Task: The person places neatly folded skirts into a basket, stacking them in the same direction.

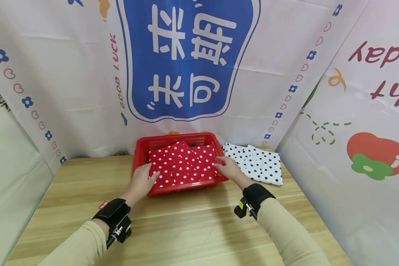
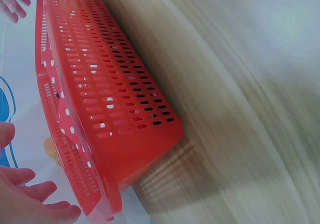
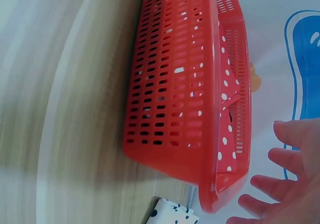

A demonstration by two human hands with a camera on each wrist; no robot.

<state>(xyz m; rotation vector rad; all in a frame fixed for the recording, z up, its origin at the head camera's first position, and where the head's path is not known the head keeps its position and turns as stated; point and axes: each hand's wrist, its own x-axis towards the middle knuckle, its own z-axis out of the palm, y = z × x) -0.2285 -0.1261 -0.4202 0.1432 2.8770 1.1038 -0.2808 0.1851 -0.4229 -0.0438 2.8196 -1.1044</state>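
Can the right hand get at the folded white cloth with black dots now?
Likely yes. The open right hand holds nothing, and the folded black-dotted white cloth lies close by on the wood-grain table, outside the perforated red plastic basket, with nothing seen on top.

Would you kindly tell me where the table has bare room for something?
The table is bare in front of the red basket and on its left, toward the curtain. Crowded spots are its right, where the white dotted cloth lies, and inside, where red dotted cloth lies between the left hand and right hand.
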